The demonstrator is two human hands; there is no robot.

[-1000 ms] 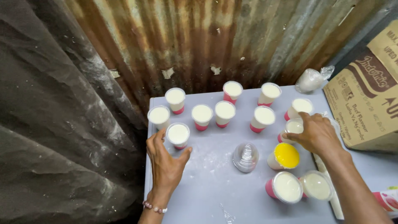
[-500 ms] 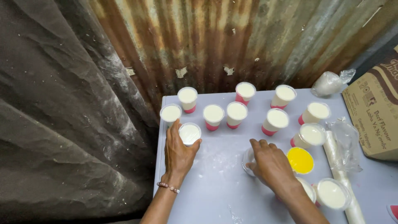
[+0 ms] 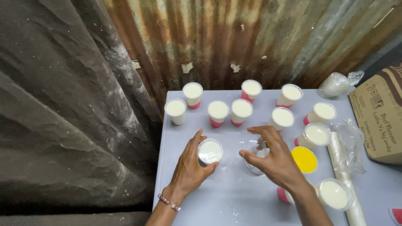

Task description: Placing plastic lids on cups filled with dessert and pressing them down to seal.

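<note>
Two hands point(image 3: 234, 165) work amid filled cups point(image 3: 218, 113), yellow cup point(image 3: 304, 159) beside.

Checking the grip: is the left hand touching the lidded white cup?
Touching. The head view shows the left hand with fingers and thumb wrapped against the lidded white cup.

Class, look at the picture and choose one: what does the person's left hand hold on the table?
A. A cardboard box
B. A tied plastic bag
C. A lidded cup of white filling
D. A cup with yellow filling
C: the left hand curls around a lidded cup of white filling, while the yellow-filled cup sits beyond the right hand.
</note>
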